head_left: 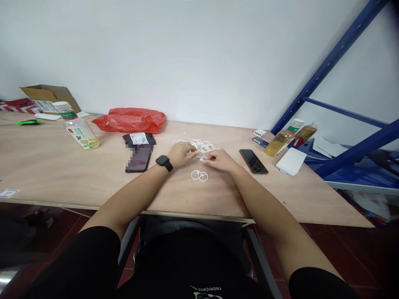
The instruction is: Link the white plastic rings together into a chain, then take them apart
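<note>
A loose pile of thin white rings [205, 146] lies on the table in front of me, each ring with a small round tab. My left hand [183, 153], with a black watch on its wrist, is closed at the pile's near left side, its fingertips at the edge of a white ring [201, 155]. From the other side, my right hand [220, 160] pinches this same ring between thumb and fingers. Both hands partly cover the pile. Closer to me, two overlapping white rings [199, 175] lie flat on the wood.
On the wooden table [93, 174], a red plastic bag [131, 120], a dark packet [139, 151] and a bottle [79, 126] stand left. To the right are a phone [253, 161], a white case [291, 161] and drink bottles [282, 139]. A blue metal frame [330, 66] rises beyond.
</note>
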`<action>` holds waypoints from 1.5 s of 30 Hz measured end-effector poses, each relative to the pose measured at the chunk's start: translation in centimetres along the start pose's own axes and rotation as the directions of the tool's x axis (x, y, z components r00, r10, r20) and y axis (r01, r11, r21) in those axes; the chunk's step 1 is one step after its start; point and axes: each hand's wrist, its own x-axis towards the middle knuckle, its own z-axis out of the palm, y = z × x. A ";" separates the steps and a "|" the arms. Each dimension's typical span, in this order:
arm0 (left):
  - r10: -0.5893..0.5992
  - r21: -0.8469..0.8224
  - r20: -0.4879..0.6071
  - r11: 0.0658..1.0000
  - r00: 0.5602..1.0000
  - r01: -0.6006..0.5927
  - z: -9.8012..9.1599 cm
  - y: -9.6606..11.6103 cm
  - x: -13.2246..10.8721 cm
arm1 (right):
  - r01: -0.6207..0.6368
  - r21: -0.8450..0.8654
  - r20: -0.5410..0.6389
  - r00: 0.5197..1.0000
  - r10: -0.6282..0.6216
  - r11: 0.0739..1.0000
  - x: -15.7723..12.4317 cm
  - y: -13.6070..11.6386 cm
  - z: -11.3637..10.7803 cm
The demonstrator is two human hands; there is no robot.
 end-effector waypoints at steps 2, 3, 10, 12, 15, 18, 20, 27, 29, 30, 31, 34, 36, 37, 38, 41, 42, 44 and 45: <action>-0.086 0.030 -0.004 0.996 0.996 0.086 -0.4 -1.0 -0.1 | -0.036 -0.035 0.052 0.998 0.038 0.999 0.0 0.1 -0.1; -0.128 0.051 0.001 0.990 0.992 0.128 -0.5 -1.5 -0.2 | -0.053 -0.045 0.079 0.995 0.056 0.998 0.0 0.1 -0.1; -0.208 0.166 0.071 0.967 0.975 0.194 0.3 -3.3 -1.0 | -0.085 -0.023 0.139 0.986 0.087 0.996 0.0 0.3 -0.2; -0.204 0.188 0.097 0.965 0.974 0.183 0.8 -3.5 -1.1 | -0.076 -0.011 0.117 0.990 0.077 0.997 0.0 0.2 -0.2; -0.177 0.187 0.132 0.971 0.975 0.151 1.4 -3.7 -1.2 | -0.089 -0.063 0.036 0.995 0.091 0.994 0.1 0.4 0.0; -0.154 0.171 0.136 0.977 0.979 0.130 1.6 -3.7 -1.2 | -0.111 -0.138 0.003 0.994 0.113 0.984 0.2 1.0 0.4; -0.160 0.171 0.115 0.975 0.980 0.139 1.6 -3.6 -1.2 | -0.092 -0.161 0.035 0.994 0.099 0.983 0.3 1.4 0.7; -0.215 0.180 0.010 0.961 0.977 0.209 1.4 -2.7 -1.0 | -0.058 -0.178 0.084 0.994 0.074 0.982 0.4 1.9 1.4; -0.203 0.137 -0.011 0.970 0.979 0.203 1.2 -2.3 -0.9 | -0.060 -0.139 0.060 0.996 0.069 0.988 0.4 1.7 1.3; -0.193 0.108 -0.016 0.975 0.981 0.193 1.2 -2.0 -0.8 | -0.047 -0.100 0.046 0.998 0.051 0.994 0.4 1.6 1.2; -0.179 0.076 -0.019 0.981 0.984 0.180 1.1 -1.8 -0.7 | -0.026 -0.054 0.033 0.999 0.028 0.998 0.3 1.4 1.1; -0.111 -0.015 -0.005 0.994 0.994 0.111 1.0 -1.0 -0.6 | 0.024 0.043 0.012 1.000 -0.024 0.999 0.2 0.8 0.9; -0.034 -0.050 0.031 0.998 0.999 0.036 0.9 -0.5 -0.5 | 0.024 0.042 0.002 1.000 -0.024 0.999 0.2 0.5 0.9; 0.003 -0.061 0.050 0.998 0.999 0.000 0.8 -0.3 -0.5 | 0.019 0.032 -0.005 1.000 -0.019 0.999 0.2 0.4 1.0; 0.033 -0.069 0.063 0.997 0.997 -0.029 0.7 0.0 -0.5 | 0.016 0.024 -0.012 1.000 -0.016 1.000 0.2 0.3 1.0; 0.071 -0.086 0.058 0.994 0.996 -0.066 0.6 0.4 -0.5 | 0.011 0.013 -0.031 0.999 -0.010 1.000 0.1 0.2 1.1; 0.074 -0.091 0.046 0.993 0.996 -0.070 0.6 0.5 -0.6 | 0.012 0.013 -0.034 0.999 -0.011 1.000 0.1 0.1 1.1; 0.075 -0.092 0.018 0.993 0.997 -0.073 0.6 0.6 -0.6 | 0.016 0.009 -0.038 0.999 -0.015 1.000 0.0 -0.1 1.0; 0.076 -0.092 0.008 0.993 0.997 -0.075 0.6 0.6 -0.6 | 0.020 0.006 -0.037 0.999 -0.020 1.000 0.0 -0.3 0.9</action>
